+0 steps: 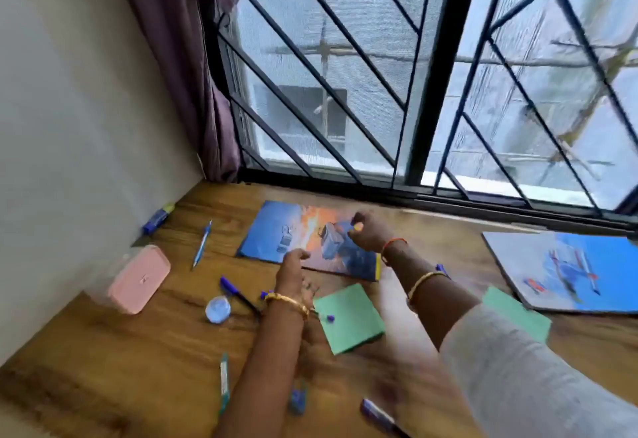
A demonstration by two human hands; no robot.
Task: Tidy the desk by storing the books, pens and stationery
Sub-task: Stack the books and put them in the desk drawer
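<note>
Desk (pixel 145 351), wooden, under a barred window (pixel 397 75). Book (pixel 272 234), blue and orange, flat at centre. Right hand (pixel 366 234) over its 3 o'clock part, fingers curled; whether they pinch anything cannot be told. Left hand (pixel 293 272) at its 6 o'clock edge, fingers loosely curled, grip blurred. Second book (pixel 573 265) at 3 o'clock. Green pad (pixel 348 320) at 6 o'clock. Pink case (pixel 138 280) and blue pen (pixel 202 244) at 9 o'clock.

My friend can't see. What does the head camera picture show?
Two hands reach over a blue book on a wooden desk by a window: left hand at its near edge, right hand above it. Pens, green notes and a pink case lie around.
</note>
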